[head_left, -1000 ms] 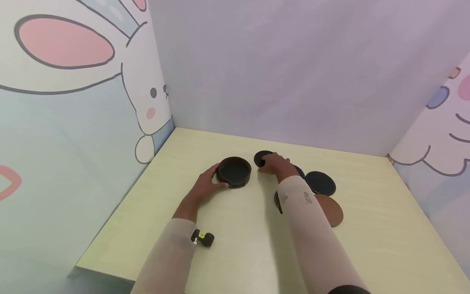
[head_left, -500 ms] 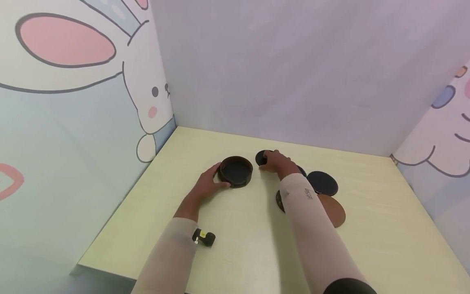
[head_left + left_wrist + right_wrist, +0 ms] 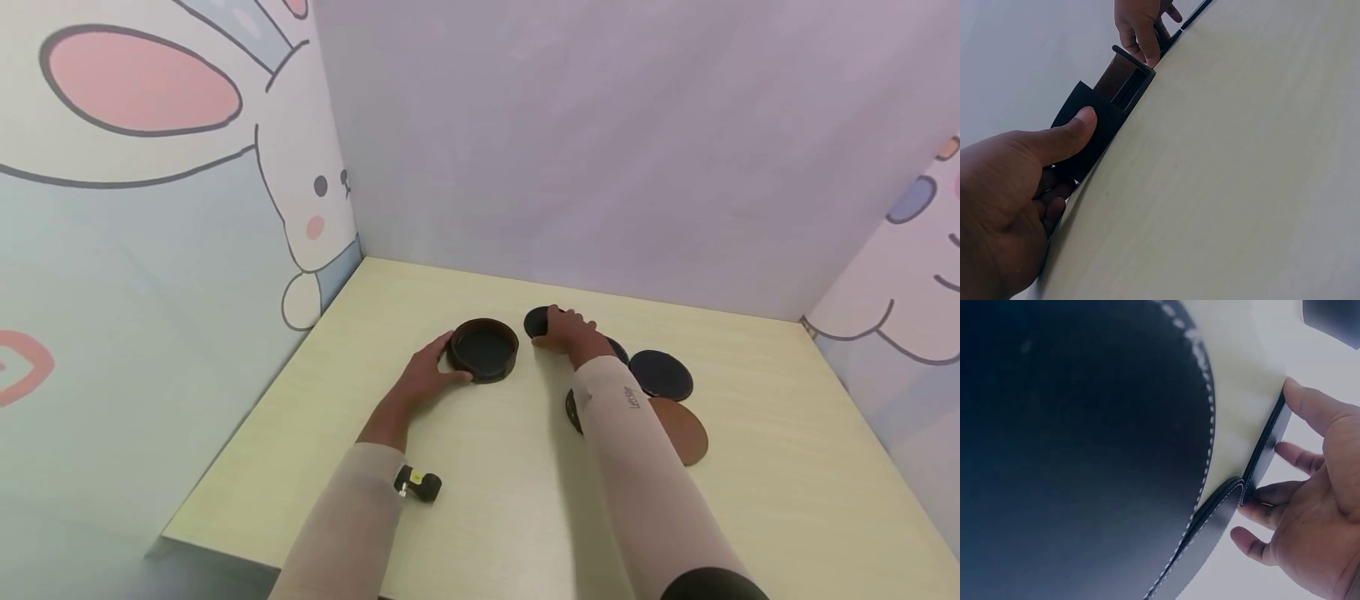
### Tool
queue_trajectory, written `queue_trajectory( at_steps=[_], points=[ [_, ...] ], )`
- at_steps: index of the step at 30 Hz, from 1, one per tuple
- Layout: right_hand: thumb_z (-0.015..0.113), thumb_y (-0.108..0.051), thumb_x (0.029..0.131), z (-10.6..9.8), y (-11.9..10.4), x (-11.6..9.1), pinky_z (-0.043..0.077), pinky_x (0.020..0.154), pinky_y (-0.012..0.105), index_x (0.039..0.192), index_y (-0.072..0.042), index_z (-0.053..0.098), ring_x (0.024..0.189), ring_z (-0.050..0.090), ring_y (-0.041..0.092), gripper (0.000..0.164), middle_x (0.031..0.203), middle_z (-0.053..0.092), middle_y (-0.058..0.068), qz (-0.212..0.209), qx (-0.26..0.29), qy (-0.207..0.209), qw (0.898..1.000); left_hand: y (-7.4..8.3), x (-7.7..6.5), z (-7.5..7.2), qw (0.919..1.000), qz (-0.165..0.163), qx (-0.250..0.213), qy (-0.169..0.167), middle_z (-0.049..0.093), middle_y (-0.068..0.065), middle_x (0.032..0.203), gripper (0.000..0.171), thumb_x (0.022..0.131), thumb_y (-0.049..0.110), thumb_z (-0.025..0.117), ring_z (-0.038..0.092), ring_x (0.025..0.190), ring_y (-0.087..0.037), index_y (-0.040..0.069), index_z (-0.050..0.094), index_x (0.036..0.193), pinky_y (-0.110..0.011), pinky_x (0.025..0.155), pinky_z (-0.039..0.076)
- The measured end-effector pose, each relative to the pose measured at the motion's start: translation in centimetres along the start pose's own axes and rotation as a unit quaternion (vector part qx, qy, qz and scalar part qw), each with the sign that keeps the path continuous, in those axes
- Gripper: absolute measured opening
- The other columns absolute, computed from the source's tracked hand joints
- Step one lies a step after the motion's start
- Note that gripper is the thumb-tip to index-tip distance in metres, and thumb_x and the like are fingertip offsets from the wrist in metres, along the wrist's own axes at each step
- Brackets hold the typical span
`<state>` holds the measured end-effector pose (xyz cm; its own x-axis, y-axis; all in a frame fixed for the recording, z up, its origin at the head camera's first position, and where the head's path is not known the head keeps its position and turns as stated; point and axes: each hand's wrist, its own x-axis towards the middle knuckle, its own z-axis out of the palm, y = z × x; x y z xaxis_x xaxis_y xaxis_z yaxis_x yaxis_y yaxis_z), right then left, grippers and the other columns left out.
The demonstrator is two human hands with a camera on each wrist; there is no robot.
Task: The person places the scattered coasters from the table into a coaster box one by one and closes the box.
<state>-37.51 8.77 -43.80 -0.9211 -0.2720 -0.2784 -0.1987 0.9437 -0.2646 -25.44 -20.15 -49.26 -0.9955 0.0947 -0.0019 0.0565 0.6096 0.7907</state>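
Observation:
My left hand (image 3: 424, 375) grips the side of a dark round coaster holder (image 3: 484, 351) standing on the table. In the left wrist view the thumb lies on the outer wall of the holder (image 3: 1100, 115), near its cut-out; dark layers show inside. Just right of the holder, my right hand (image 3: 572, 333) holds a black round coaster (image 3: 536, 322) at its edges. Seen from the right wrist, the thumb is at one end of that coaster (image 3: 1266, 440) and the fingers are at its side and other end. The hand covers part of the coaster in the head view.
More coasters lie around the right forearm: a black coaster (image 3: 661, 374), a brown coaster (image 3: 684, 431), and two partly hidden ones. The pale table (image 3: 487, 500) meets a plain back wall (image 3: 585, 150) and a rabbit-printed left wall (image 3: 150, 292).
The head view has shifted slightly. My right fingers have moved a little over the black coaster, while my left hand keeps its grip on the holder.

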Motion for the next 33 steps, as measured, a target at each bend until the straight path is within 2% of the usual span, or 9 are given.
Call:
queue_trajectory(
  at_steps=[2, 7, 12, 19, 23, 27, 33],
  points=[
    [0.065, -0.047, 0.105, 0.0, -0.1, 0.1, 0.033, 0.128, 0.073, 0.168, -0.001, 0.028, 0.152, 0.044, 0.055, 0.086, 0.164, 0.045, 0.036, 0.005, 0.0, 0.004, 1.0, 0.1, 0.0, 0.0, 1.0, 0.0, 0.001, 0.0, 0.037, -0.014, 0.178, 0.098, 0.096, 0.036, 0.086, 0.032, 0.167, -0.038, 0.012, 0.032, 0.173, -0.057, 0.138, 0.032],
    [0.069, -0.045, 0.102, 0.2, 0.0, 0.3, 0.033, 0.126, 0.073, 0.166, -0.003, 0.032, 0.148, 0.047, 0.054, 0.085, 0.16, 0.05, 0.034, 0.006, 0.008, 0.019, 1.0, 0.2, -0.2, -0.1, 1.0, 0.0, -0.002, -0.001, 0.037, -0.014, 0.178, 0.097, 0.096, 0.036, 0.086, 0.032, 0.167, -0.038, 0.013, 0.032, 0.173, -0.059, 0.138, 0.032],
    [0.071, -0.044, 0.101, 0.5, 0.1, 0.5, 0.03, 0.126, 0.075, 0.167, -0.005, 0.035, 0.148, 0.043, 0.053, 0.084, 0.159, 0.049, 0.034, 0.0, 0.017, 0.026, 1.0, 0.2, -0.3, -0.2, 1.0, 0.001, -0.004, -0.002, 0.037, -0.013, 0.178, 0.097, 0.096, 0.035, 0.086, 0.032, 0.167, -0.038, 0.012, 0.032, 0.173, -0.058, 0.138, 0.032],
    [0.073, -0.05, 0.097, 0.7, 0.4, 1.0, 0.028, 0.125, 0.076, 0.164, -0.005, 0.037, 0.147, 0.04, 0.053, 0.089, 0.155, 0.046, 0.033, -0.013, 0.017, 0.048, 0.999, 0.2, -0.3, -0.3, 1.0, 0.002, 0.0, -0.001, 0.037, -0.013, 0.178, 0.099, 0.096, 0.036, 0.087, 0.032, 0.167, -0.038, 0.011, 0.031, 0.173, -0.057, 0.138, 0.032],
    [0.071, -0.053, 0.095, 0.5, 0.2, 1.0, 0.031, 0.124, 0.074, 0.162, -0.003, 0.039, 0.141, 0.044, 0.053, 0.089, 0.15, 0.046, 0.032, -0.025, 0.03, 0.057, 0.998, 0.1, -0.3, -0.3, 1.0, 0.002, -0.002, 0.0, 0.037, -0.014, 0.178, 0.098, 0.096, 0.037, 0.087, 0.033, 0.167, -0.039, 0.011, 0.032, 0.173, -0.058, 0.137, 0.033],
    [0.066, -0.053, 0.096, 0.5, 0.2, 1.0, 0.04, 0.121, 0.07, 0.161, -0.002, 0.039, 0.135, 0.049, 0.053, 0.088, 0.149, 0.044, 0.033, -0.04, 0.049, 0.066, 0.996, 0.0, -0.3, -0.2, 1.0, 0.001, -0.008, 0.001, 0.037, -0.015, 0.178, 0.098, 0.095, 0.036, 0.087, 0.034, 0.166, -0.039, 0.011, 0.032, 0.173, -0.058, 0.137, 0.034],
    [0.066, -0.052, 0.099, 0.4, 0.2, 1.1, 0.048, 0.117, 0.068, 0.168, -0.007, 0.038, 0.138, 0.046, 0.052, 0.086, 0.154, 0.039, 0.033, -0.053, 0.085, 0.068, 0.993, 0.0, -0.3, -0.3, 1.0, 0.002, -0.004, 0.0, 0.036, -0.014, 0.178, 0.099, 0.095, 0.037, 0.087, 0.033, 0.167, -0.037, 0.011, 0.032, 0.173, -0.056, 0.138, 0.033]
  ],
)
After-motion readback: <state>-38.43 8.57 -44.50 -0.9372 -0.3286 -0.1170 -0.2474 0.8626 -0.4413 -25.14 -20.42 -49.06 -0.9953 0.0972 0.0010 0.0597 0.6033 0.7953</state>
